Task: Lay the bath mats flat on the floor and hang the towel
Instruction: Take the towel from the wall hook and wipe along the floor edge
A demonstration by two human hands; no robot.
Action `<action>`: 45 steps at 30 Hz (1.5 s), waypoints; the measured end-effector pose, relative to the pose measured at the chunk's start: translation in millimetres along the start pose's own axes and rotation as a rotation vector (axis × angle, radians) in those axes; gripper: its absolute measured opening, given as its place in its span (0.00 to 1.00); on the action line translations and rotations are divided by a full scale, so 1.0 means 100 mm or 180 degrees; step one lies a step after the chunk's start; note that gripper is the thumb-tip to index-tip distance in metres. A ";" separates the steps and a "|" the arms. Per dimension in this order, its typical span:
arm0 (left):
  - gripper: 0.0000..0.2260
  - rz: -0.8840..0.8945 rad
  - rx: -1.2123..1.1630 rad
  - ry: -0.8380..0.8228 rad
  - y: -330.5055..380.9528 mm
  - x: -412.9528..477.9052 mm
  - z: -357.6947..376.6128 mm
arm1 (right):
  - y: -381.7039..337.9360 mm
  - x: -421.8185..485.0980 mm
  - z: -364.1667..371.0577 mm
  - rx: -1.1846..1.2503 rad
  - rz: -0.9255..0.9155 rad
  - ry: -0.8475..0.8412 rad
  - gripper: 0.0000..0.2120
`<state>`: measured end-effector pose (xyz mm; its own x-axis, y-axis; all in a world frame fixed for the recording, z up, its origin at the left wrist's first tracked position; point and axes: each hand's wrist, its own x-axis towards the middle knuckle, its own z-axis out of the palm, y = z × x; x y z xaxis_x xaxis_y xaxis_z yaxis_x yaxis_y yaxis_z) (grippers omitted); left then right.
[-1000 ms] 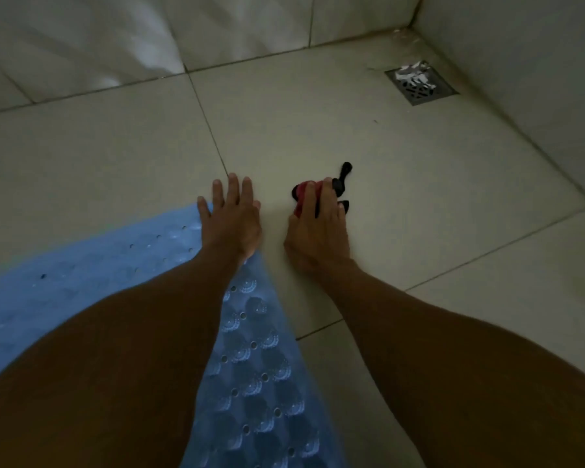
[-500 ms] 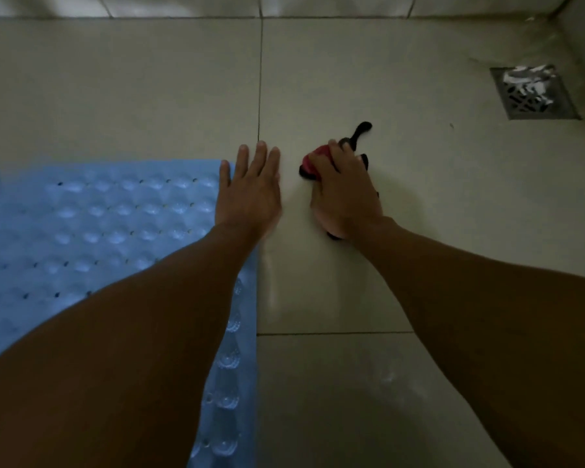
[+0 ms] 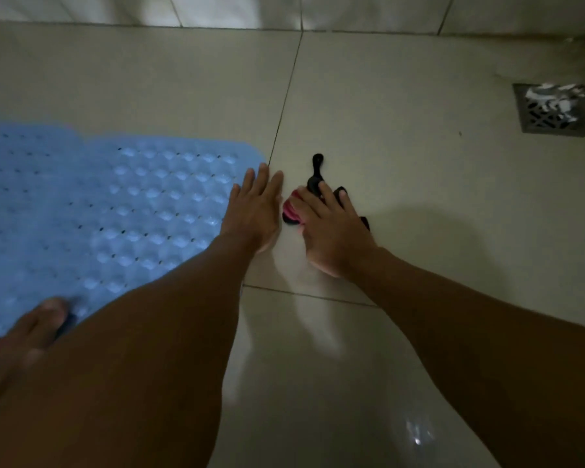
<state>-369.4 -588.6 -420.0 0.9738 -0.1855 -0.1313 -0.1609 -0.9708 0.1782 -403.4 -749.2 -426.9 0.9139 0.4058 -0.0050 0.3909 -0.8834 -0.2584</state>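
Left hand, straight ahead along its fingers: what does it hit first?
Looks free: the left hand points over bare floor tile to the wall base. The black hook-shaped piece lies off to its right, though depth is unclear.

We look down on a floor (image 3: pixel 402 106) of large, pale, glossy tiles with thin dark grout lines. At its far edge it meets a tiled wall (image 3: pixel 233 8). A square metal drain grate (image 3: pixel 554 113) is set in the floor, and white scraps (image 3: pixel 537 92) lie on the grate. Well left of the drain, a blue bath mat (image 3: pixel 81 204) with raised bubbles and small holes lies spread out. Between the mat and the drain, nearer the mat, sits a small red and black object (image 3: pixel 313 182); we cannot tell what it is.
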 end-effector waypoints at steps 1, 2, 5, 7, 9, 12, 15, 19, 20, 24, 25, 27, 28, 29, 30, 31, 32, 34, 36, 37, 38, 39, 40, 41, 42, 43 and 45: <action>0.22 -0.0023 -0.0020 -0.0047 -0.02 -0.09 0.00 | -0.04 -0.01 0.00 -0.0007 0.0060 -0.0036 0.27; 0.23 -0.0054 -0.0045 -0.0054 -0.05 -0.18 0.00 | -0.08 -0.02 -0.01 -0.0008 0.0061 -0.0089 0.27; 0.23 -0.0194 -0.0225 -0.0002 -0.10 -0.51 0.02 | -0.23 -0.15 -0.02 -0.0008 -0.0201 -0.0268 0.28; 0.24 -0.0341 -0.0267 -0.0077 -0.09 -0.75 0.04 | -0.27 -0.27 0.00 -0.0020 -0.0380 -0.0328 0.27; 0.25 -0.0467 -0.0167 -0.0266 -0.05 -0.94 0.02 | -0.29 -0.34 -0.01 -0.0070 -0.0448 -0.0311 0.27; 0.28 -0.0601 -0.0242 -0.0596 -0.02 -1.04 -0.06 | -0.34 -0.39 -0.02 -0.0064 -0.0432 -0.0383 0.26; 0.30 -0.0558 -0.0256 -0.0724 -0.02 -1.00 -0.10 | -0.37 -0.41 0.00 -0.0061 -0.0397 -0.0350 0.26; 0.26 -0.0513 -0.0377 -0.0730 -0.08 -1.02 -0.09 | -0.47 -0.47 0.02 -0.0127 -0.0440 -0.0394 0.26; 0.26 -0.0487 -0.0434 -0.0724 -0.10 -1.03 -0.10 | -0.52 -0.51 0.05 -0.0126 -0.0497 -0.0372 0.26; 0.28 -0.0227 -0.0463 -0.0762 -0.16 -1.18 -0.14 | -0.78 -0.74 0.18 -0.0166 -0.0566 -0.0226 0.25; 0.28 -0.0151 -0.0431 -0.0727 -0.19 -1.28 -0.13 | -0.85 -0.81 0.20 -0.0204 -0.0578 -0.0240 0.25; 0.27 -0.0032 -0.0372 -0.0625 -0.24 -1.51 -0.09 | -0.98 -0.97 0.21 -0.0284 -0.0625 -0.0256 0.25; 0.26 -0.0005 -0.0356 -0.0603 -0.26 -1.62 -0.08 | -1.03 -1.06 0.22 -0.0309 -0.0643 -0.0278 0.26; 0.26 0.0017 -0.0332 -0.0599 -0.27 -1.74 -0.06 | -1.09 -1.16 0.24 -0.0315 -0.0661 -0.0293 0.26; 0.26 0.0032 -0.0282 -0.0601 -0.29 -1.87 -0.06 | -1.14 -1.28 0.26 -0.0306 -0.0691 -0.0290 0.26; 0.27 0.0042 -0.0213 -0.0592 -0.31 -1.99 -0.05 | -1.20 -1.41 0.29 -0.0298 -0.0746 -0.0273 0.25; 0.27 0.0041 -0.0146 -0.0585 -0.33 -2.12 -0.05 | -1.26 -1.54 0.31 -0.0289 -0.0815 -0.0251 0.25; 0.29 -0.0011 -0.0130 -0.0594 -0.38 -2.40 -0.03 | -1.40 -1.82 0.36 -0.0245 -0.0956 -0.0229 0.23; 0.31 -0.0101 -0.0235 -0.0594 -0.44 -2.65 0.01 | -1.55 -2.11 0.41 -0.0204 -0.1108 -0.0262 0.24; 0.31 -0.0115 -0.0273 -0.0581 -0.46 -2.73 0.02 | -1.61 -2.25 0.43 -0.0199 -0.1165 -0.0318 0.24; 0.31 -0.0121 -0.0273 -0.0546 -0.50 -2.82 0.03 | -1.69 -2.38 0.45 -0.0193 -0.1260 -0.0360 0.24; 0.30 -0.0120 -0.0257 -0.0509 -0.54 -2.90 0.05 | -1.76 -2.51 0.48 -0.0166 -0.1380 -0.0397 0.24; 0.29 -0.0137 -0.0243 -0.0493 -0.56 -2.98 0.06 | -1.81 -2.64 0.50 -0.0138 -0.1519 -0.0445 0.24; 0.28 -0.0179 -0.0232 -0.0487 -0.58 -3.06 0.08 | -1.86 -2.76 0.51 -0.0139 -0.1681 -0.0508 0.24; 0.27 -0.0240 -0.0219 -0.0476 -0.60 -3.15 0.11 | -1.90 -2.87 0.51 -0.0163 -0.1858 -0.0573 0.24; 0.26 -0.0311 -0.0206 -0.0452 -0.62 -3.24 0.13 | -1.93 -2.96 0.50 -0.0191 -0.2056 -0.0648 0.24; 0.26 -0.0417 -0.0175 -0.0415 -0.66 -3.41 0.17 | -1.99 -3.06 0.48 -0.0227 -0.2564 -0.0814 0.23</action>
<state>-693.4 -463.6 -403.7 0.9562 -0.0797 -0.2816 -0.0215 -0.9788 0.2039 -766.4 -686.6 -419.9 0.3040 0.9504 -0.0662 0.9257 -0.3111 -0.2152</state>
